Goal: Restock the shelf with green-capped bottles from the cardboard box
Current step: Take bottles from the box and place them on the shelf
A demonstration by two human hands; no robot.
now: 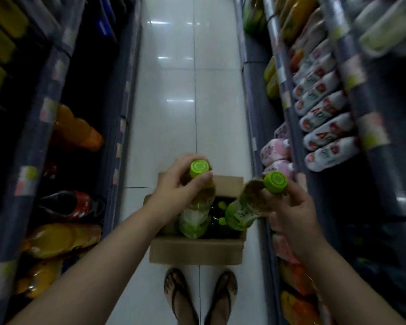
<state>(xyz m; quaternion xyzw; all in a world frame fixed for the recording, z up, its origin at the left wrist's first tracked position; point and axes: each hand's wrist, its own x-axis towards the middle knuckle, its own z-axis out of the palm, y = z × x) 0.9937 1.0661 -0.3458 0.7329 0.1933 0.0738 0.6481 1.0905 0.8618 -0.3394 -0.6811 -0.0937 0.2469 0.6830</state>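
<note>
An open cardboard box [196, 252] stands on the aisle floor in front of my feet. Inside it, a few green caps [222, 221] show in the dark. My left hand [176, 191] grips the neck of one green-capped bottle [198, 214], held upright over the box. My right hand [291, 207] grips a second green-capped bottle [242, 212] near its cap, tilted with its base over the box's right side. Both bottles carry green labels and pale liquid.
Shelves line both sides of the narrow aisle. The right shelf [291, 127] holds white bottles with red print [324, 118], pink bottles and orange ones lower down. The left shelf [33, 141] holds orange bottles [63, 238]. White tiled floor [188, 102] stretches ahead.
</note>
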